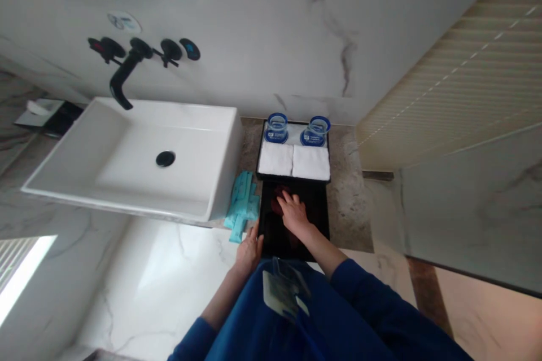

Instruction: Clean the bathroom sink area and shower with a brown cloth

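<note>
My right hand [293, 214] presses a dark red cloth [278, 203] onto the black tray [313, 245], its fingers bent over the cloth. At the tray's near left corner, my left hand [249, 249] grips the edge, with the thumb on the near side. Just beyond stands a second black tray [293, 179] bearing two folded white towels [311, 162]. Behind the towels are two glasses with blue rims [277, 123]. Turquoise packets [243, 200] lie in a loose pile left of the black tray, close to my left hand.
A white rectangular basin [224, 163] stands to the left, under a black wall tap [122, 79]. Beyond it sits a tissue box [51, 115]. The grey stone counter [349, 208] ends near my body. Blinds [444, 79] hang at the right.
</note>
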The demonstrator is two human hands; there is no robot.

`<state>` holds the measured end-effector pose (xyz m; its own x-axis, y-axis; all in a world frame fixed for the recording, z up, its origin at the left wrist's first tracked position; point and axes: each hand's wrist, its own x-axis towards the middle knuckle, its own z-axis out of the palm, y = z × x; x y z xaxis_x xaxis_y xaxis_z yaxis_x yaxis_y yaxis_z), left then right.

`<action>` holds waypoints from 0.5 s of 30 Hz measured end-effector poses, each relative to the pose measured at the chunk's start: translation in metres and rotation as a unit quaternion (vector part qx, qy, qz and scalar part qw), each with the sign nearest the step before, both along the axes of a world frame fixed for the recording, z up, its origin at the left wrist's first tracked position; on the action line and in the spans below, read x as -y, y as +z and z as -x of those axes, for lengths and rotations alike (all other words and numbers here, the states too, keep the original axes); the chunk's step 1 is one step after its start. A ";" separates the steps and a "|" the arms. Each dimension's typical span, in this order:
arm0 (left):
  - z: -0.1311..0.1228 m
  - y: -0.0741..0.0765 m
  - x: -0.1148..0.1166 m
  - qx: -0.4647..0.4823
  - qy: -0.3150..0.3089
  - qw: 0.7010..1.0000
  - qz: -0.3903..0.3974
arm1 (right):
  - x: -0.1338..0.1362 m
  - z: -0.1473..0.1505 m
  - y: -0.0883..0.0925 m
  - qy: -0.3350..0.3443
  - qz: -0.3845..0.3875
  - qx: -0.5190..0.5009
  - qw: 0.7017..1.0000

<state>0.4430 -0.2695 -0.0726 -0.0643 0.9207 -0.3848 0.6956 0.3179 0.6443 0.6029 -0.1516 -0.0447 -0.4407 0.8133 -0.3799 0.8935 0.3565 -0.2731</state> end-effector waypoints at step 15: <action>0.001 0.002 -0.001 0.002 0.059 0.998 -0.021 | 0.035 0.008 0.021 0.332 0.076 -0.044 0.939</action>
<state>0.4421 -0.2683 -0.0708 -0.1716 0.9219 -0.3474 0.6515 0.3707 0.6619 0.5947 -0.1866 -0.0236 -0.8666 0.2877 -0.4078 0.4598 0.7781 -0.4280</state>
